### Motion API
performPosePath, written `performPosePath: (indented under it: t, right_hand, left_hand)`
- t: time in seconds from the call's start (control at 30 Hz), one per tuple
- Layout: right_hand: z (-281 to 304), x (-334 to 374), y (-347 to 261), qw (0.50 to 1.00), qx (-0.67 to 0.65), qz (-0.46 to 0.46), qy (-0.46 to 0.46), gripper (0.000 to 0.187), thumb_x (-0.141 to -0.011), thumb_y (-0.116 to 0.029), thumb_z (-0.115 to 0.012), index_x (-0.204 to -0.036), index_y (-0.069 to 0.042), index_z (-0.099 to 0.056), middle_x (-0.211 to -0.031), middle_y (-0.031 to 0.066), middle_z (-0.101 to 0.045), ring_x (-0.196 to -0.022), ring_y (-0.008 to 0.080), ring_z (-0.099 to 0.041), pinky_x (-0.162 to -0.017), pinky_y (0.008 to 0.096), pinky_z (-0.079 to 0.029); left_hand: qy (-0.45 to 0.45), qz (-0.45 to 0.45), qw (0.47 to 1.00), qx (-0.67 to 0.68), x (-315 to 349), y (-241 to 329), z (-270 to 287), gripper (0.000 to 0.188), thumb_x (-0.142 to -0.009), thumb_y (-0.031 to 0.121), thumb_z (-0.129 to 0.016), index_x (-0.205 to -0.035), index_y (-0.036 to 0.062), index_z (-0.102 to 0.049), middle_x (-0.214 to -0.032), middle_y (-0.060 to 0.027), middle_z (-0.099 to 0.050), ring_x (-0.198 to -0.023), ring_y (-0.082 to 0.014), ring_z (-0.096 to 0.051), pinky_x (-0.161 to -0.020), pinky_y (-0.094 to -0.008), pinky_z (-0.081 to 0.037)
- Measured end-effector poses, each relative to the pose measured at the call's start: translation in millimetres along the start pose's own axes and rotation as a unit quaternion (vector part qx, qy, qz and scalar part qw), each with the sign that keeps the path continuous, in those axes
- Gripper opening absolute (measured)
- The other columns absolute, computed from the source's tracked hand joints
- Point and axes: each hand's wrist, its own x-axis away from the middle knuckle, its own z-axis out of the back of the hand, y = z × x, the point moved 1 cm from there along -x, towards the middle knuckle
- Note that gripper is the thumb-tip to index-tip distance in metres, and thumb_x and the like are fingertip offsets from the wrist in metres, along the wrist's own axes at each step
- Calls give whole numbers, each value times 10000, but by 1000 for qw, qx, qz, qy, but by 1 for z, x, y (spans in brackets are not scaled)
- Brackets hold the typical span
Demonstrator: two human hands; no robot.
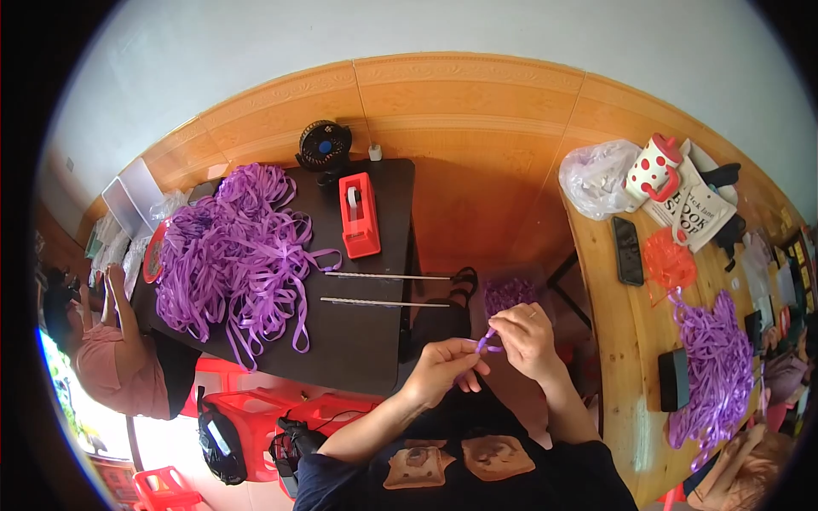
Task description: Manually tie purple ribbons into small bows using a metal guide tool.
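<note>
Between my two hands, in front of my chest, runs a short piece of purple ribbon (483, 343). My left hand (445, 371) pinches one part of it with thumb and forefinger. Close beside it, my right hand (526, 339), with a ring on one finger, pinches the ribbon's other part. A large tangled heap of purple ribbon (230, 255) covers much of the dark table at my left. Below my hands, a clear bin (545, 286) on the floor holds more purple ribbon. Two thin metal rods (388, 276) lie side by side and jut past the dark table's right edge.
On the dark table (366, 341) stand a red tape dispenser (360, 217) and a black fan (325, 146). The wooden table (618, 375) at right bears a phone (627, 250), a spotted cup (653, 170) and another ribbon heap (711, 375). People sit at far left and lower right.
</note>
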Motion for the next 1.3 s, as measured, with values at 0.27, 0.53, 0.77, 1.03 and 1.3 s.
performPosePath:
  t: [0.27, 0.53, 0.77, 1.03, 1.3]
  right_hand:
    - [-52, -14, 40, 991, 109, 63, 46, 240, -611, 15, -646, -845, -29, -613, -826, 55, -591, -711, 219, -569, -612, 336, -399]
    - [-98, -62, 69, 992, -44, 68, 97, 221, -641, 66, -663, -836, -32, -628, -814, 48, -613, -709, 223, -584, -631, 328, -423]
    - [-137, -67, 89, 989, -121, 38, 76, 204, -645, 69, -678, -820, -24, -630, -797, 74, -633, -716, 246, -603, -638, 331, -452]
    - [-163, -57, 81, 981, -173, -36, 76, 196, -677, 107, -633, -827, -18, -619, -782, 99, -632, -703, 261, -606, -643, 333, -462]
    - [-175, -52, 68, 947, -256, -138, 138, 154, -751, 127, -619, -864, 26, -644, -793, 112, -644, -721, 192, -615, -649, 271, -482]
  left_hand:
    - [119, -90, 988, 31, -40, -47, 20, 207, -942, 144, -541, -1067, -7, -610, -831, -96, -679, -595, -133, -633, -521, -207, -475]
    - [222, -252, 942, -3, -63, -41, 48, 200, -942, 123, -544, -1084, 6, -623, -877, -80, -688, -723, -93, -621, -652, -200, -464]
    - [257, -282, 924, 42, -79, -48, 69, 210, -954, 133, -518, -1109, 4, -576, -885, -122, -675, -725, -164, -648, -696, -281, -529]
    - [248, -257, 931, 83, -74, -46, 68, 193, -968, 166, -492, -1065, 23, -579, -865, -96, -673, -672, -140, -632, -617, -230, -456]
    - [215, -220, 946, 102, -47, -48, 52, 198, -980, 184, -468, -1049, 35, -580, -848, -83, -670, -635, -134, -617, -610, -233, -458]
